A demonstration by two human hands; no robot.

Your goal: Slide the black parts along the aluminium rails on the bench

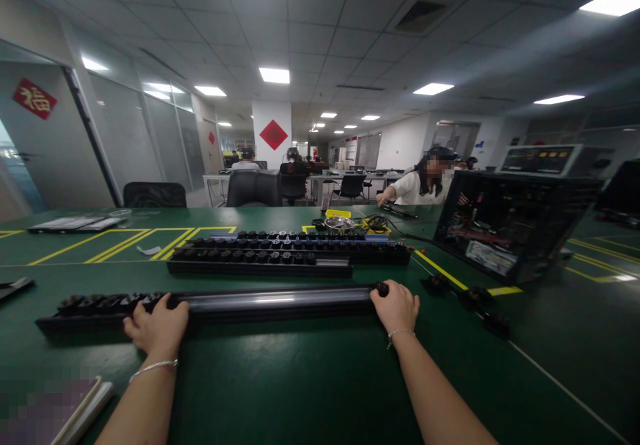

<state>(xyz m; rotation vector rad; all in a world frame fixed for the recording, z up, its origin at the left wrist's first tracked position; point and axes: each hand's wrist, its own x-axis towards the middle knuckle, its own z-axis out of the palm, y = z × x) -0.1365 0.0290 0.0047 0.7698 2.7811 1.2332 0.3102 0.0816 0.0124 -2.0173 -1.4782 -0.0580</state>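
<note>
A long black rail (pixel 290 311) with a shiny, clear-looking strip lies crosswise on the green table in front of me. Black knob-like parts (pixel 100 303) stand in a row along its left portion. My left hand (pixel 161 325) is closed over the rail, thumb and fingers at the right end of that row. At the rail's right end, my right hand (pixel 397 305) is closed around a small black part (pixel 383 289), its exact kind partly hidden by the fingers. Behind, similar black rails (pixel 260 268) carry more knob-like parts.
Several loose black parts (pixel 475 296) lie to the right, near an open computer case (pixel 510 231). Further back are a metal dish (pixel 339 223), a yellow tray (pixel 338 213) and cables. Across the table sits a person (pixel 420 185). A notebook (pixel 65 411) is at front left.
</note>
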